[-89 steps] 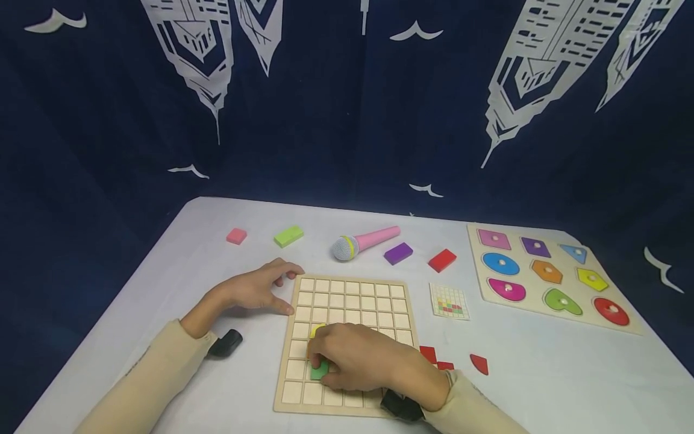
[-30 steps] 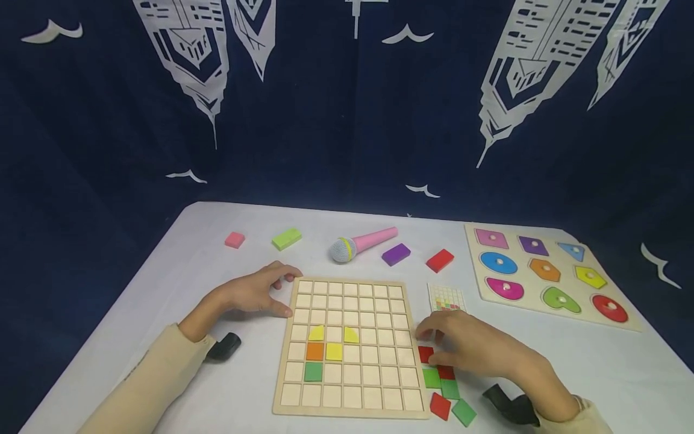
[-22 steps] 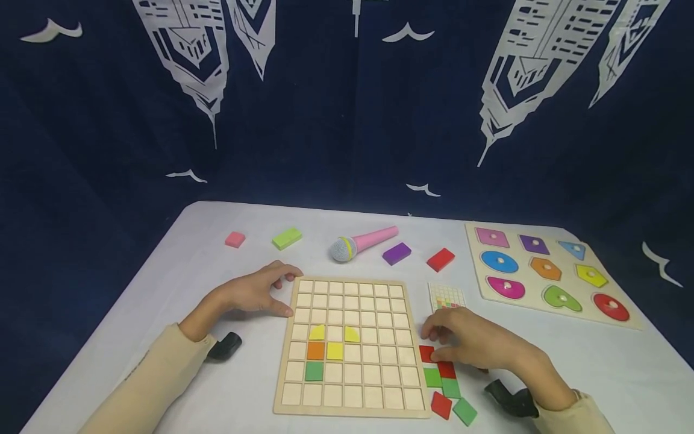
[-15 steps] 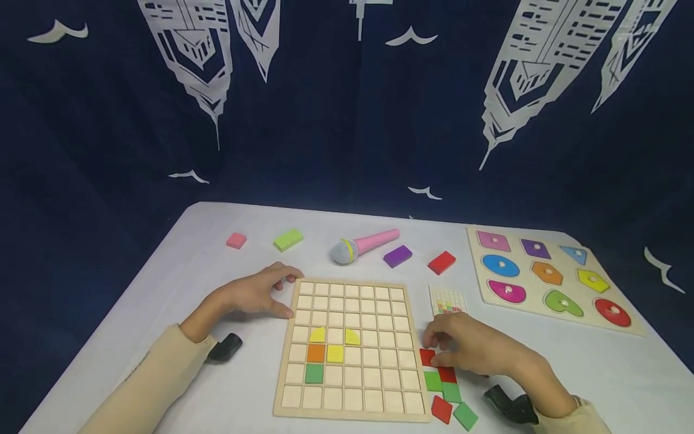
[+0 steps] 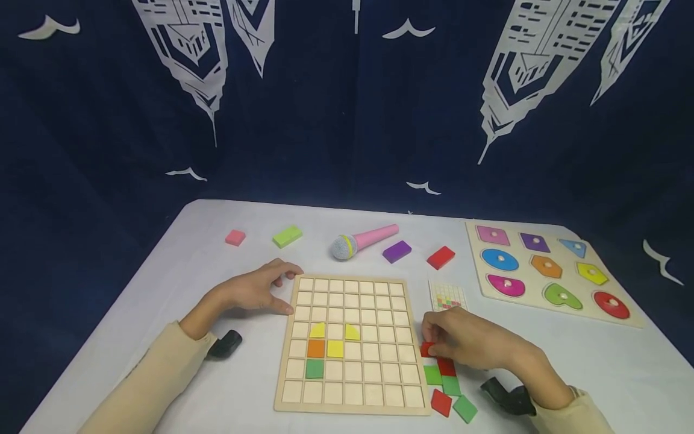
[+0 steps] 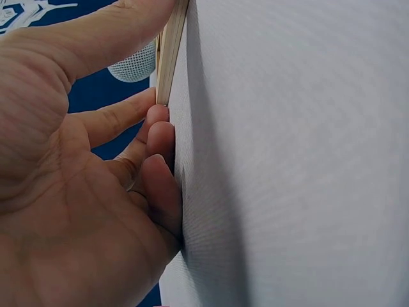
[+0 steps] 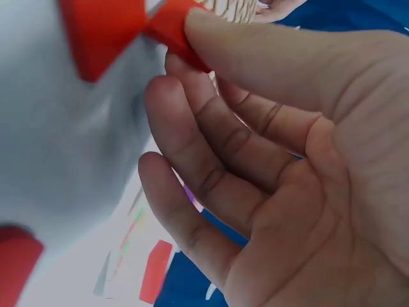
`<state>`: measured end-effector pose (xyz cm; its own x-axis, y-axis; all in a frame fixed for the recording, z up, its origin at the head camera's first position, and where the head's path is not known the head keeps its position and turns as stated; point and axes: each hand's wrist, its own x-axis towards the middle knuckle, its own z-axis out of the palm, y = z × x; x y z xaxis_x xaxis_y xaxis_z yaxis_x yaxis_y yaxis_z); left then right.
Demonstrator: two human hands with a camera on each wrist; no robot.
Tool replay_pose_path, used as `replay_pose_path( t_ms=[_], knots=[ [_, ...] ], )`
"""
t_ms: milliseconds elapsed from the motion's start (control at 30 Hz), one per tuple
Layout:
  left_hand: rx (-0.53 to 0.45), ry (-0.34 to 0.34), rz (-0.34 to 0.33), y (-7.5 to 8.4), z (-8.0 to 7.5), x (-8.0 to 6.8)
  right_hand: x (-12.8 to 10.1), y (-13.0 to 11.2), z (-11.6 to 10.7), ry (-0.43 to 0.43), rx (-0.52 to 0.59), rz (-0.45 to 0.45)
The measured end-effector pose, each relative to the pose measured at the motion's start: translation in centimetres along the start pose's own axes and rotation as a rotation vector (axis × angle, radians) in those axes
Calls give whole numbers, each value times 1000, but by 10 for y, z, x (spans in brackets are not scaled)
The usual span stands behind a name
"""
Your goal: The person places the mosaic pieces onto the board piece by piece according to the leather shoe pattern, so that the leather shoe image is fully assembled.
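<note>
Under the right hand (image 5: 472, 346), a pinched red tile (image 5: 426, 348) lies mostly hidden.

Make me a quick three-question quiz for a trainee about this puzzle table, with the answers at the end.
1. True or false: the right hand pinches a red tile just off the grid board.
2. How many coloured tiles sit in the grid board's cells?
A. three B. five C. eight
3. Fill in: the left hand rests at the grid board's far ____ corner.

Key
1. True: thumb and fingers pinch the red tile beside the board's right edge.
2. B: two yellow quarter-rounds, one orange, one yellow square and one green.
3. Left: its fingertips touch the board's edge there.
</note>
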<state>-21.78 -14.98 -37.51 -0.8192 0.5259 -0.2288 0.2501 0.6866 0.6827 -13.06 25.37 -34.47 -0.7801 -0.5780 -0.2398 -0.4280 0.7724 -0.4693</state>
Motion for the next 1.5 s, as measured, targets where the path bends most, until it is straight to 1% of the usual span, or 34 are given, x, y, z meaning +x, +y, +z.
replay_pose_path(
  t_ms=[200,400,567,700,767,867,967,1100,1367,1500],
  knots=[
    [-8,1,-4,1,0,0,2,-12,-8,6,-3,-24],
    [-10,1,-12,3,1,-1,15,-37,-9,14,-23,-80],
    [-19,6,-1,3,1,-2,34,-58,3,-11,2,-173],
    [-20,9,1,2,2,-2,48,-73,12,-42,1,-244],
    [-14,12,2,1,2,-3,53,-80,16,-42,8,-268],
    [-3,12,12,1,2,-2,59,-90,24,-15,23,-291],
    [12,17,26,0,2,-2,63,-98,34,15,5,-285],
    [28,23,34,-1,2,-2,64,-105,44,54,-75,-256],
    [26,12,33,-1,2,-1,62,-113,49,142,-162,-235],
    [25,10,27,0,1,-1,63,-117,52,167,-185,-224]
  ],
)
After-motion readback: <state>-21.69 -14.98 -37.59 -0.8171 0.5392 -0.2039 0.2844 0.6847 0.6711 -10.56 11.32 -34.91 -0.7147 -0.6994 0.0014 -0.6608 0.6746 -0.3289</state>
